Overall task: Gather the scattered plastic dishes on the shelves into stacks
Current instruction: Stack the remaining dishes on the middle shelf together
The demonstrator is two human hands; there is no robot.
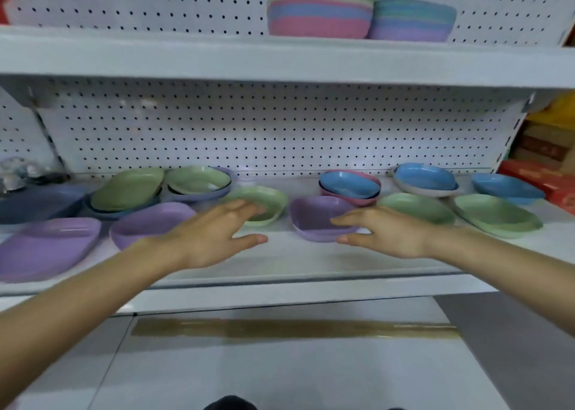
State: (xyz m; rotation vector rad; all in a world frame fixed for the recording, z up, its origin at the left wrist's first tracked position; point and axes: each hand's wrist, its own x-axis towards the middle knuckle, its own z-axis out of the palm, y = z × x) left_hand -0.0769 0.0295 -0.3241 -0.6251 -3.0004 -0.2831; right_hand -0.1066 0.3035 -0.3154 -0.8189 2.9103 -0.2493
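Observation:
Plastic dishes in green, purple, blue and pink lie scattered on the lower white shelf (280,263). My left hand (214,235) reaches over the shelf with straight fingers, its fingertips over a green dish (270,199). My right hand (389,232) hovers with spread fingers in front of a purple dish (314,216), holding nothing. A blue dish on pink ones (348,187) sits behind it. To the left lie two purple dishes (149,222) (46,247) and green dishes on blue ones (127,188). Green (497,216) and blue dishes (426,177) lie to the right.
Two tall stacks of mixed-colour dishes (320,17) (413,20) stand on the upper shelf against the pegboard. Red and brown cartons (544,160) sit at the right end. A dark blue tray (37,204) and metal items are at the left. Grey floor lies below.

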